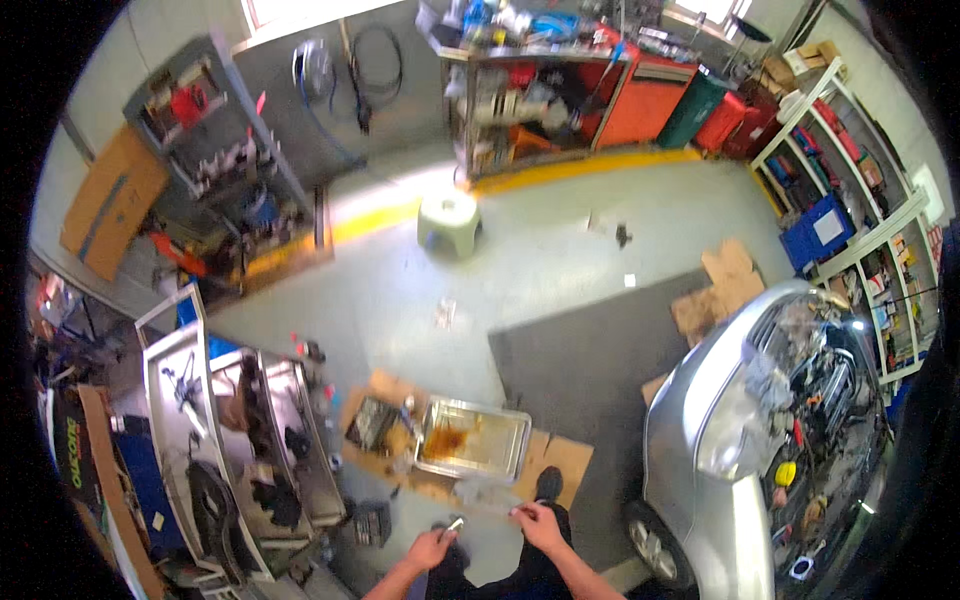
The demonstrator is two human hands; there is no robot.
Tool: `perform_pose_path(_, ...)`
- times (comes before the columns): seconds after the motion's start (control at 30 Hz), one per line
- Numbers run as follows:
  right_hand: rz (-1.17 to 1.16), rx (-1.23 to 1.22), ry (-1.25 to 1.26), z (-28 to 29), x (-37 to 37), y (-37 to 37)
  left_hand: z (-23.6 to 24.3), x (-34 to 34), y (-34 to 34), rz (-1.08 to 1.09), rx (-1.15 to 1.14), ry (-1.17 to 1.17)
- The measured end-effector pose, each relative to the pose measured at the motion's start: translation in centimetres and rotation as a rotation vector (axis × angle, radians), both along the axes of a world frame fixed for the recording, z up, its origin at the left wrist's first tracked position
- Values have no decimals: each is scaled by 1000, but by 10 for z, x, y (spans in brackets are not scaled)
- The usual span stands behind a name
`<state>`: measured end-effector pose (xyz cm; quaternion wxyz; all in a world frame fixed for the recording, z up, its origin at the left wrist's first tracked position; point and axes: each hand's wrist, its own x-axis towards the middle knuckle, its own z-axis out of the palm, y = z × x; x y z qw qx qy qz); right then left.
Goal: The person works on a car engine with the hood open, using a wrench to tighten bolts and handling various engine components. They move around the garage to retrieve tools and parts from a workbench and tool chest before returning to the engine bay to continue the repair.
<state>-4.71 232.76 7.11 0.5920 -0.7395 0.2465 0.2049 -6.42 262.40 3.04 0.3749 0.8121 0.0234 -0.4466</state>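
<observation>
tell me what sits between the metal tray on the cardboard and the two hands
In the head view, a clear crumpled plastic sheet and a dark shoe lie on the floor between the metal tray and the hands: left hand, right hand.

A silver car (700, 410) with open engine bay, a metal tray (473, 440) of perhaps oil, a pale stool (448, 220)

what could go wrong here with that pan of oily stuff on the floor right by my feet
The metal drip pan with brown liquid sits on cardboard close to your shoe; a step forward might tip or splash it. The left hand holds a small metal piece only by the fingers, so it could drop into the clutter. Loose parts beside the pan are a likely trip hazard.
</observation>
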Motion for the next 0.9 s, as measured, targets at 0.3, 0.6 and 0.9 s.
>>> perform_pose_path(0.3,188,135,-228,31,247,-99,138,269,-211,188,-471,-233)
perform_pose_path(0.6,-180,417,-496,223,497,-274,263,531,-408,149,-459,-315)
perform_pose_path(0.9,-538,76,-663,230,731,-360,286,790,-526,-133,-424,-663)
